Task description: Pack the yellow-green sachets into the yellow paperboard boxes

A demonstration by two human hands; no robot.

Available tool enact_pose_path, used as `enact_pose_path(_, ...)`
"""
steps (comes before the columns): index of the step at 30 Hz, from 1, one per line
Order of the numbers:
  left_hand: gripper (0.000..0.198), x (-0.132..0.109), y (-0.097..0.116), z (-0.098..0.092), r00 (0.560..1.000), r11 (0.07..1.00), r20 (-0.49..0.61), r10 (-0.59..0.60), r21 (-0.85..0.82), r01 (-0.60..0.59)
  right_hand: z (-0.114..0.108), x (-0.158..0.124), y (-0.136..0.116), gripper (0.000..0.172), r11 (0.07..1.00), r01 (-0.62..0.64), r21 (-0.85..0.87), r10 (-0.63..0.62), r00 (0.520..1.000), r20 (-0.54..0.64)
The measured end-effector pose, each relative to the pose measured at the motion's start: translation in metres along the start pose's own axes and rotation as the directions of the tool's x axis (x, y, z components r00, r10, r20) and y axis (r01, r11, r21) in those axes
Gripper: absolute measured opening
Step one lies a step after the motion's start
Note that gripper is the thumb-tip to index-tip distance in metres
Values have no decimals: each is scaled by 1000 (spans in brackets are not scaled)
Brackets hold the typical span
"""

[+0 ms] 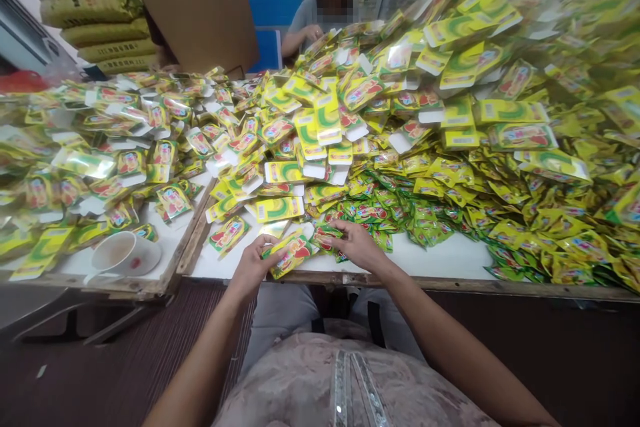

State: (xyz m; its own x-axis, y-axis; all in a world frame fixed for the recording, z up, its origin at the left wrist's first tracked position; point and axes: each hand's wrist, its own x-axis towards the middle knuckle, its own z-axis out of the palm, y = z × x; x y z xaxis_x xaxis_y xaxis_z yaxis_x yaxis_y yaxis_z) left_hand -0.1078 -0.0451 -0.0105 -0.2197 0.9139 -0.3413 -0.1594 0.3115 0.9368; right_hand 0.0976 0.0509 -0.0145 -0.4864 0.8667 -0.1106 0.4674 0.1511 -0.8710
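My left hand point(256, 265) is closed around a small yellow, green and red carton point(290, 255), held just above the front edge of the table. To its right, my right hand point(356, 245) pinches a small green sachet point(326, 237) close to the carton's right end. Whether the sachet is partly inside the carton cannot be made out. Just beyond my hands lie more green sachets point(373, 210) in a loose pile. Flat yellow cartons point(280, 208) with white flaps are heaped behind my left hand.
A white cup point(120, 253) holding liquid stands on the left table. Yellow sachets point(560, 220) are piled high at right. A person point(303, 33) sits across the table. Stacked sacks point(107, 30) and a large cardboard sheet point(195, 7) stand behind. A wooden edge point(440, 285) borders the table.
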Motion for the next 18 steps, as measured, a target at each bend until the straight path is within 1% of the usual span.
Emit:
enact_pose_path(3,40,-1,0,0,1000,1000,-2,-2,10,2,-7,1,-8,37,1000,-21,11,21,1000,10)
enact_pose_path(5,41,-1,0,0,1000,1000,-4,-3,7,3,-12,1,-16,34,1000,-1,-29,1,1000,20)
enact_pose_path(7,42,-1,-1,1,1000,999,-8,-12,-53,11,-17,1,-25,29,993,35,-112,-30,998,49)
enact_pose_path(10,42,-3,-2,2,999,979,-13,-43,-202,39,-24,4,-35,20,967,101,-235,-68,988,142)
enact_pose_path(13,41,-6,-2,3,998,963,-13,-59,-263,54,-24,9,-41,14,951,165,-262,-110,971,213)
enact_pose_path(15,41,-8,0,3,997,969,27,-67,-234,72,-19,14,-42,8,949,186,-255,-127,965,230)
enact_pose_path(16,41,-9,0,3,995,973,68,-73,-212,86,-16,17,-42,6,950,183,-253,-121,963,239)
enact_pose_path(18,43,-11,2,3,983,977,159,-95,-177,123,-8,20,-41,8,962,154,-228,-93,962,255)
